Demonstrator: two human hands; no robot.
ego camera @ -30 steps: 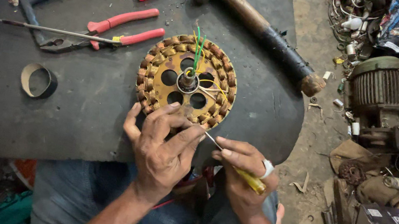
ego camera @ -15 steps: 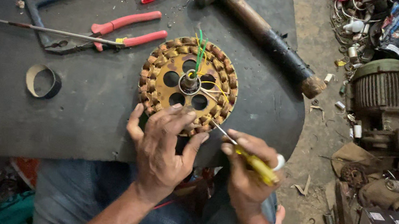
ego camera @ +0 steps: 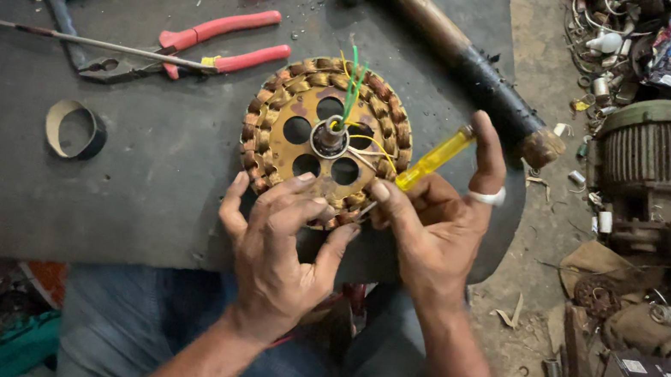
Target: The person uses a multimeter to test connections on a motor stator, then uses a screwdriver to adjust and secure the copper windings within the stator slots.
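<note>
View from the head camera. I see the wound stator [ego camera: 326, 140], a round copper-coiled disc with green and yellow wires at its hub, lying near the desk's [ego camera: 138, 180] front edge, toward its right side. My left hand [ego camera: 280, 246] rests its fingertips on the stator's near rim, grip loosely curled, holding nothing I can make out. My right hand [ego camera: 438, 228] has its grip closed around a yellow-handled screwdriver [ego camera: 434, 158], whose tip meets the stator's near rim. Red-handled pliers [ego camera: 216, 47] lie toward the far edge, a hammer [ego camera: 449, 44] near the far right corner, a tape roll [ego camera: 75, 130] toward the left edge.
</note>
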